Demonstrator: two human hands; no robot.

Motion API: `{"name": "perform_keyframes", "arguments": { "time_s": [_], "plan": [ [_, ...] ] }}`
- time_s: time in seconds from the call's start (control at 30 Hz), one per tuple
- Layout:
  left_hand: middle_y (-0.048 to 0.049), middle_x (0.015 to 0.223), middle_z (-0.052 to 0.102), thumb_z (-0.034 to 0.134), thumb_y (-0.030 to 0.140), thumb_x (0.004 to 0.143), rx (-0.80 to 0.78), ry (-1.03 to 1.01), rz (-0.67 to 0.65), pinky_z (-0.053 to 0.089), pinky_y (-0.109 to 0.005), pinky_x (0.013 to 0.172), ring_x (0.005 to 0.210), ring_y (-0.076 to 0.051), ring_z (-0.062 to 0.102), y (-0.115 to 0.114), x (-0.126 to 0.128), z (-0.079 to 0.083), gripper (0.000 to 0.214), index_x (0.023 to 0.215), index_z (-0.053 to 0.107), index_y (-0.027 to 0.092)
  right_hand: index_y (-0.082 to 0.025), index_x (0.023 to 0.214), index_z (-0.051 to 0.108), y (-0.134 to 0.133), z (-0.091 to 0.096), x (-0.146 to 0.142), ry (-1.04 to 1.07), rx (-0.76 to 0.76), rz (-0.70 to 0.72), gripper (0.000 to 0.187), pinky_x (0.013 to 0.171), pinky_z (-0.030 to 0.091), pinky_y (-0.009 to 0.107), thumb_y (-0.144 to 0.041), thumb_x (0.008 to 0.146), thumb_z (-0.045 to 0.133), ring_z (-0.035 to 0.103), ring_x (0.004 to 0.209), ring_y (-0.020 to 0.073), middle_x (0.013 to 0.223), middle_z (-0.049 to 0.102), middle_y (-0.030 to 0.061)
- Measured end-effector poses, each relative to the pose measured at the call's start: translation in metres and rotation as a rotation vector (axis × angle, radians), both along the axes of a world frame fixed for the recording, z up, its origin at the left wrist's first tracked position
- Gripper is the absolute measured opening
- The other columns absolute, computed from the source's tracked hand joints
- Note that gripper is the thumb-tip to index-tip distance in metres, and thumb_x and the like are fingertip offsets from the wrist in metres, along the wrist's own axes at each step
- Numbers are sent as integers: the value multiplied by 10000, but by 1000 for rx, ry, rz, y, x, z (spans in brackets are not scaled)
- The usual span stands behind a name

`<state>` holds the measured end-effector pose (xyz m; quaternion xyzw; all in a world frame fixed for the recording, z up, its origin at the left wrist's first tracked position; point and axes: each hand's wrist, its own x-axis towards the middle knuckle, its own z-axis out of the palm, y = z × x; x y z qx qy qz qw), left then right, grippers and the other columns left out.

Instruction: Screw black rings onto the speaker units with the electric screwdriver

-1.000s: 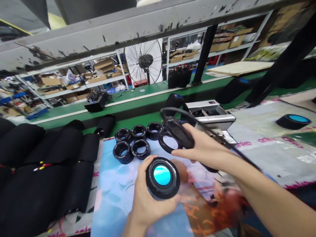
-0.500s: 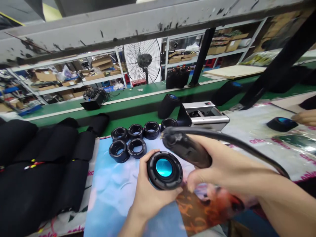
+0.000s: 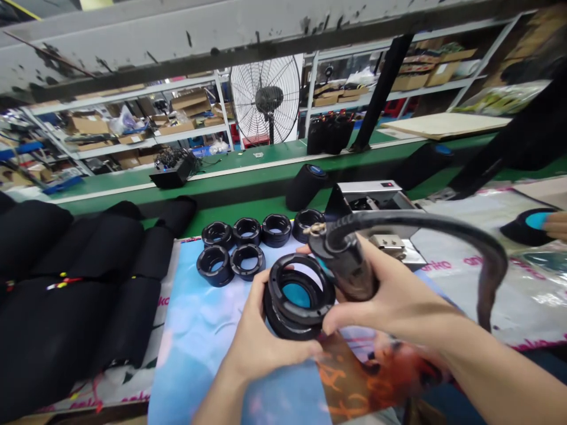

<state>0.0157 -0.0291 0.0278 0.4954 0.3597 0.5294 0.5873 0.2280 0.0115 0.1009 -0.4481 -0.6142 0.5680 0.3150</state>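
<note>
My left hand (image 3: pixel 257 345) is wrapped round a black cylindrical speaker (image 3: pixel 275 321) whose blue disc (image 3: pixel 296 295) faces up. Over its top sits a tilted black plastic ring (image 3: pixel 326 301), its right side raised off the body. With thumb and fingers my right hand (image 3: pixel 390 289) grips that ring at its right edge. The same hand also carries a dark electric screwdriver (image 3: pixel 349 268), its corded end pointing up and left. Whether other fingers touch the ring behind the tool is hidden.
Several loose black rings (image 3: pixel 247 261) stand beyond my left hand on a printed blue sheet (image 3: pixel 199 342). Black fabric-covered cylinders (image 3: pixel 39 330) lie at left. A silver metal box (image 3: pixel 372 188) stands behind the screwdriver, whose cord (image 3: pixel 491 265) loops right. Another person's hand (image 3: pixel 557 225) is far right.
The ring, earlier level on the speaker's top, is now tilted and raised on the right. My right hand has moved onto it, and the screwdriver has swung more upright. The view shifted slightly.
</note>
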Motion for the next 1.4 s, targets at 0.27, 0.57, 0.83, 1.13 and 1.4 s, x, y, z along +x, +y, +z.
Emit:
{"name": "perform_keyframes", "arguments": {
  "time_s": [0.27, 0.57, 0.83, 1.13, 1.4],
  "plan": [
    [-37, 1377, 730, 991, 108, 534, -31, 47, 41, 559, -342, 1089, 1281, -254, 721, -1, -1, -3, 956, 1350, 525, 281, -293, 1333, 647, 0, -2, -3, -192, -101, 95, 806, 571, 485, 195, -243, 611, 1001, 586, 686, 127, 883, 673, -49],
    [-62, 1351, 731, 997, 156, 537, -35, 73, 27, 562, -365, 1091, 1262, -264, 726, -2, 1, 1, 945, 1328, 491, 266, -297, 1288, 670, -5, 20, -11, -343, -110, 86, 709, 593, 452, 203, -144, 648, 934, 577, 685, 144, 731, 622, -75],
    [-45, 1309, 780, 1039, 130, 488, 2, 31, 52, 611, -368, 1049, 1208, -278, 772, -2, 3, -2, 951, 1294, 551, 263, -287, 1271, 705, -7, -13, -4, -172, 113, 144, 644, 928, 587, 351, -489, 719, 967, 672, 986, 252, 1159, 703, 37],
    [-111, 1413, 717, 1007, 181, 557, -8, 82, 24, 545, -524, 1177, 1331, -360, 703, -6, 3, -1, 931, 1360, 542, 253, -340, 1360, 640, -2, 5, -3, -327, -2, 215, 725, 810, 540, 321, -401, 710, 957, 672, 998, 256, 1179, 705, 13],
    [-113, 1435, 688, 993, 238, 620, 42, 97, 55, 567, -536, 1158, 1329, -364, 702, -13, 7, -9, 888, 1360, 504, 274, -343, 1320, 660, 1, 13, -4, -279, 59, 299, 610, 929, 531, 328, -396, 771, 921, 653, 1130, 264, 1248, 701, 0]
  ]
}}
